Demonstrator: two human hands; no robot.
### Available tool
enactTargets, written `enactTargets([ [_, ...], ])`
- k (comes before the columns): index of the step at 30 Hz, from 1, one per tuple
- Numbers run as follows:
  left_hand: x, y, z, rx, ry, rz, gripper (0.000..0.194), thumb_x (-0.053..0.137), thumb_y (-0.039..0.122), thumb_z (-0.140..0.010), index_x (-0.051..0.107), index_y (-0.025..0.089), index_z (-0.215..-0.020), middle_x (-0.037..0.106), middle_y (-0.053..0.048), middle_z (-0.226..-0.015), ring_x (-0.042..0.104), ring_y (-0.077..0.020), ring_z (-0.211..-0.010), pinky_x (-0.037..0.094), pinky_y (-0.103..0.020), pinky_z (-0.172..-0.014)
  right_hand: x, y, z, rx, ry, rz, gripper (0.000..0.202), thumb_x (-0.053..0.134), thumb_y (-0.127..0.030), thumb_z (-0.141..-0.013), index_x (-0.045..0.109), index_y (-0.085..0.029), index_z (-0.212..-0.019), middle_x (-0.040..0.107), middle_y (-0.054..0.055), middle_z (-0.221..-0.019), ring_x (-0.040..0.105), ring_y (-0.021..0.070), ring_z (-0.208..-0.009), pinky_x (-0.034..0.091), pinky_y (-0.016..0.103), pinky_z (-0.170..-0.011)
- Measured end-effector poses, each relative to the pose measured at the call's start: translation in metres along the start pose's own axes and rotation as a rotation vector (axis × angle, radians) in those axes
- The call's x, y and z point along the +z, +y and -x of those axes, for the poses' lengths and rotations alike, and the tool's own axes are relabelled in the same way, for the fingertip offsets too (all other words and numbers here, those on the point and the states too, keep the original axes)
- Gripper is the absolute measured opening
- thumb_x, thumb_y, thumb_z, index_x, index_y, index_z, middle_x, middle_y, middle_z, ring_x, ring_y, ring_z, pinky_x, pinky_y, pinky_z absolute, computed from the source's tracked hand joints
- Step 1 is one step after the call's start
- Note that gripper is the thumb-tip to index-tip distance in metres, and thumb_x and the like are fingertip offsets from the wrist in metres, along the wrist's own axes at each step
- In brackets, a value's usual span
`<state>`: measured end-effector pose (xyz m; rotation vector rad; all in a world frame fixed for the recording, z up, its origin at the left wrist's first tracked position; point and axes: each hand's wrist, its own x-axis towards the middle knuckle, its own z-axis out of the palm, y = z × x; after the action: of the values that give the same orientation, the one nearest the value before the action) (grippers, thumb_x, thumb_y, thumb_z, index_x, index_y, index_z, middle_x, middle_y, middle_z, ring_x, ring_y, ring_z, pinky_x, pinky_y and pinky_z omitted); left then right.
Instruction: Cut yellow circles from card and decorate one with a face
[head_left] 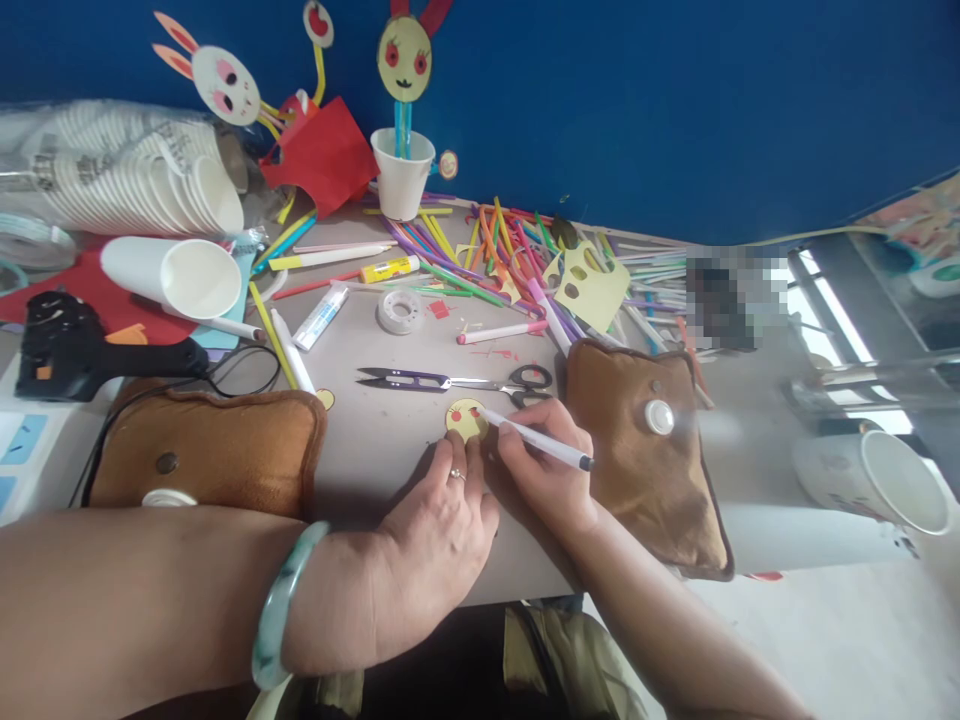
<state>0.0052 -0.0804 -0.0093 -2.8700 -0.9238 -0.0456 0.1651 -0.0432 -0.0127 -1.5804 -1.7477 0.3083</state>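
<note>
A small round yellow paper face (465, 418) with red patches and lashes lies flat on the grey table (375, 440). The fingertips of my left hand (442, 510) press on its lower edge, fingers stretched out; a ring and a green bangle are on that side. My right hand (547, 470) is closed around a white marker (551, 445), whose tip touches or hovers at the right part of the face; I cannot tell which. Just beyond the face lie purple-handled thread snips (403, 379) and black-handled scissors (525, 385).
Brown cushions (217, 450) (645, 450) flank my hands. Behind are a tape roll (400, 311), glue stick (389, 268), coloured sticks (480, 245) and a white cup (403, 180) with a rabbit figure. A glue gun (97, 350) lies left; a mug (870, 475) stands right.
</note>
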Motion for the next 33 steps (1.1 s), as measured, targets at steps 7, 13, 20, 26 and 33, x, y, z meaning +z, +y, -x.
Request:
enactTargets([
  [7, -0.0004, -0.0002, -0.0004, -0.004, 0.007, 0.015, 0.045, 0.058, 0.048, -0.084, 0.065, 0.007, -0.102, 0.058, -0.029, -0.130, 0.052, -0.0423, -0.125, 0.029, -0.053, -0.103, 0.0010, 0.0023, 0.0011, -0.017, 0.016, -0.007, 0.010, 0.063, -0.020, -0.080, 0.057, -0.021, -0.073, 0.062, -0.005, -0.059, 0.054, 0.0093, -0.047, 0.044, 0.021, -0.047],
  [13, 0.0013, 0.0006, 0.0006, 0.008, 0.006, 0.023, 0.046, 0.058, 0.049, -0.083, 0.065, 0.007, -0.100, 0.057, -0.031, -0.130, 0.051, -0.0439, -0.125, 0.028, -0.054, -0.103, 0.0008, 0.0036, 0.0016, -0.019, 0.040, -0.001, 0.012, 0.063, -0.018, -0.079, 0.054, -0.021, -0.072, 0.058, -0.007, -0.055, 0.050, 0.0082, -0.044, 0.042, 0.020, -0.044],
  [20, 0.0010, 0.0004, 0.0006, 0.003, 0.000, -0.004, 0.047, 0.056, 0.051, -0.084, 0.065, 0.009, -0.104, 0.059, -0.027, -0.131, 0.051, -0.0419, -0.125, 0.027, -0.054, -0.104, 0.0017, 0.0027, 0.0015, -0.027, 0.027, -0.008, 0.013, 0.063, -0.016, -0.077, 0.053, -0.021, -0.071, 0.057, -0.007, -0.055, 0.049, 0.0071, -0.042, 0.041, 0.018, -0.043],
  [26, 0.0024, 0.0004, 0.0000, 0.012, 0.012, 0.001, 0.046, 0.057, 0.050, -0.083, 0.065, 0.008, -0.100, 0.058, -0.030, -0.130, 0.051, -0.0437, -0.124, 0.027, -0.054, -0.103, 0.0017, 0.0041, 0.0014, -0.029, 0.014, -0.008, 0.013, 0.064, -0.015, -0.077, 0.054, -0.021, -0.071, 0.059, -0.007, -0.058, 0.051, 0.0073, -0.045, 0.043, 0.018, -0.045],
  [33, 0.0009, 0.0003, 0.0002, 0.011, -0.010, 0.024, 0.045, 0.056, 0.049, -0.085, 0.065, 0.008, -0.100, 0.056, -0.031, -0.132, 0.050, -0.0431, -0.126, 0.029, -0.053, -0.102, 0.0010, 0.0043, 0.0013, -0.032, 0.054, -0.008, 0.012, 0.064, -0.018, -0.080, 0.054, -0.021, -0.074, 0.057, -0.007, -0.056, 0.049, 0.0072, -0.044, 0.042, 0.018, -0.044],
])
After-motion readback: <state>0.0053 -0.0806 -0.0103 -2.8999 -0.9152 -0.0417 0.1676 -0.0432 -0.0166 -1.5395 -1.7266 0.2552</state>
